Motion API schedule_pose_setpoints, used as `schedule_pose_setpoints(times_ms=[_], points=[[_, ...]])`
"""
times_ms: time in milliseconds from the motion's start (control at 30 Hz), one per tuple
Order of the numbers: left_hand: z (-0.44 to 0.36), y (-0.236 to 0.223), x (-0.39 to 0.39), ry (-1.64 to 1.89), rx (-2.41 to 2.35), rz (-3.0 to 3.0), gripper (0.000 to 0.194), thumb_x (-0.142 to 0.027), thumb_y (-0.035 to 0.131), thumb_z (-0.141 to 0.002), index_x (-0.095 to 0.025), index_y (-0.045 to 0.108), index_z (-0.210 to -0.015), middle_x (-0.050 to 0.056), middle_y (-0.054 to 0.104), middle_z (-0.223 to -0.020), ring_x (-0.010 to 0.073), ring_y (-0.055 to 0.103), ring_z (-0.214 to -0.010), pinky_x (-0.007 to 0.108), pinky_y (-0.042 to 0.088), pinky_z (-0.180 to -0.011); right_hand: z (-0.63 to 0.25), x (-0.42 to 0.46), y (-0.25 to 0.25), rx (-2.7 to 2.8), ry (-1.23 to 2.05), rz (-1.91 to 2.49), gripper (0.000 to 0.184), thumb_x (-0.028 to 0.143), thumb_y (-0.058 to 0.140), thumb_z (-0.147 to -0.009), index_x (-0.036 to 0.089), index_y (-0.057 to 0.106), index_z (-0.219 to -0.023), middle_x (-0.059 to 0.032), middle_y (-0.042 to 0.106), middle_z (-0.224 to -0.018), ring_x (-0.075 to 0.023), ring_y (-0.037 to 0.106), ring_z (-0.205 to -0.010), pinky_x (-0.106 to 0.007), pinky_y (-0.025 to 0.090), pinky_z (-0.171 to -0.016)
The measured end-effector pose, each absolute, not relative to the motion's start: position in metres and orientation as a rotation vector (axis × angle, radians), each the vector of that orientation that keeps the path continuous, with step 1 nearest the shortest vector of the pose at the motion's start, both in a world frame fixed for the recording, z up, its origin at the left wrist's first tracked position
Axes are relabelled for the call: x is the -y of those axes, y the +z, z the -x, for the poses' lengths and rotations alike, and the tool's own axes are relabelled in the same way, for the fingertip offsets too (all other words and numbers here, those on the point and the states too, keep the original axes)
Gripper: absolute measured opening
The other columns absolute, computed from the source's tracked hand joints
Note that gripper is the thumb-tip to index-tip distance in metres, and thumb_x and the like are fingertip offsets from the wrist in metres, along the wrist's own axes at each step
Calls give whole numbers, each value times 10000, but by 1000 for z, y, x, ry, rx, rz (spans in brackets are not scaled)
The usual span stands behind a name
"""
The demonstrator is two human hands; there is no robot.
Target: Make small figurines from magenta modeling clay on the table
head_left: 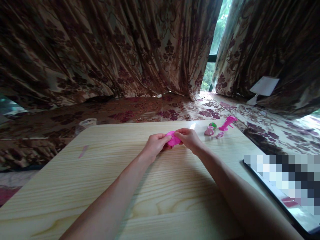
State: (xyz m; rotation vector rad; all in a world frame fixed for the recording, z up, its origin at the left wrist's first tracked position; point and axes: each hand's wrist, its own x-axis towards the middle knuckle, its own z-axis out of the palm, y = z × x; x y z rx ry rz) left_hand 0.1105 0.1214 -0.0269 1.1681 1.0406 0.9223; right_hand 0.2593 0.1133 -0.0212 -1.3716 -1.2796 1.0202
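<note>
A flattened, roundish piece of bright pink modelling clay [173, 139] is held between my two hands, just above the far middle of the table. My left hand [155, 146] pinches its left edge, thumb on top and fingers curled beneath. From the other side, my right hand [189, 140] grips the upper right edge between thumb and fingers. The clay's surface looks slightly creased, and its underside is hidden.
At the table's far right lie a bright pink plastic piece [227, 123], a pale pink item [209, 130], a small pink piece [220, 135] and a green item [212, 125]. A pink strip [83, 151] lies left on the wooden table [100, 173]. A dark-edged device [282, 196], partly pixelated, sits right.
</note>
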Motion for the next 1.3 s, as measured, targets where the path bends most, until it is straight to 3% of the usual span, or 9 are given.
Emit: schedule_pose_setpoints(times_ms=[200,433,600,867,1033,1300], points=[[-108,-26,-120,939,-1031,-1172,322,-406,712,-607,-117,674,-743,43,670,-655,117,589,-546,235,469,-568,-266,-111,-17,1279,1097,1377,337,412,511,-796,116,620,-677,-28,579,-540,-93,542,-477,-184,485,-446],[-110,-25,-119,999,-1022,-1161,343,-478,644,-661,-139,646,-711,6,617,-614,134,581,-594,262,488,-588,-268,-108,-19,1276,1096,1394,221,349,599,-732,139,624,-668,9,560,-530,-79,519,-461,-175,478,-437],[-110,-25,-119,1004,-1043,-1152,329,-455,666,-634,-129,634,-669,13,608,-590,141,575,-564,283,495,-582,-273,-106,-17,1276,1176,1395,355,418,512,-801,116,613,-645,-61,619,-579,-116,583,-520,-199,503,-459],[-110,-25,-118,993,-1055,-1172,288,-422,672,-619,-139,640,-665,8,623,-594,134,590,-557,262,492,-569,-276,-105,-22,1311,1156,1379,202,290,614,-730,131,612,-606,8,561,-506,-65,500,-450,-159,470,-442],[-111,-24,-117,978,-1094,-1175,247,-377,658,-639,-133,622,-643,20,627,-585,134,590,-542,261,489,-549,-276,-102,-16,1310,1172,1369,304,365,544,-791,116,617,-632,-38,600,-558,-95,554,-503,-188,487,-452],[-112,-21,-114,956,-1076,-1190,264,-373,678,-638,-131,641,-738,26,648,-608,116,587,-513,249,483,-550,-277,-104,-23,1322,1113,1364,139,257,624,-716,126,667,-701,-6,614,-583,-72,537,-494,-155,460,-454]])
